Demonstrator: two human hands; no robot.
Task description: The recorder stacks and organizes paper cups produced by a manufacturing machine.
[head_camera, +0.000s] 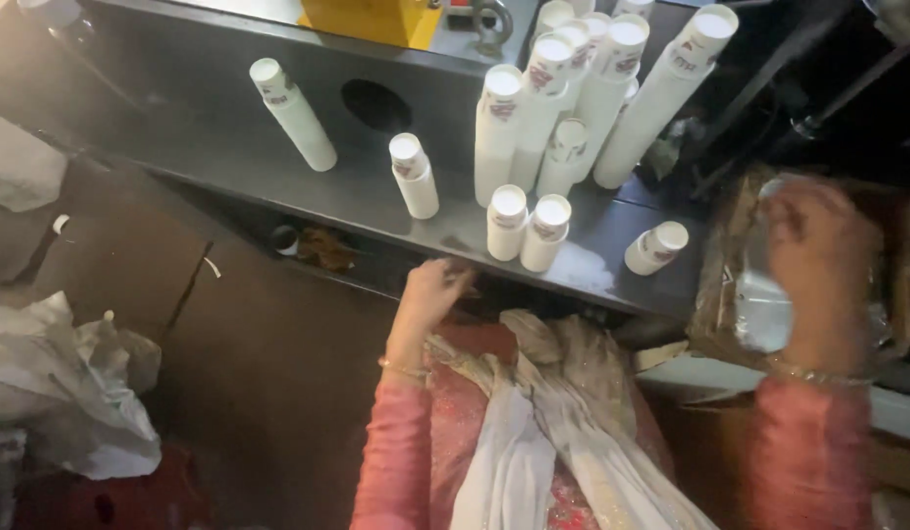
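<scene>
Hands apart | L hand (pixel 430 292) fingers curled at metal shelf (pixel 376 201) edge, below paper cup stacks (pixel 534 128) | R hand (pixel 818 265) raised, clamped on clear plastic bag (pixel 764 304) over cardboard box (pixel 902 285)

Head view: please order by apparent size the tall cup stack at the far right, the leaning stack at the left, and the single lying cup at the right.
1. Tall cup stack, largest.
2. Leaning stack.
3. Lying cup, smallest.
The tall stack's upper end leans toward the camera, so its lead may be exaggerated.
</scene>
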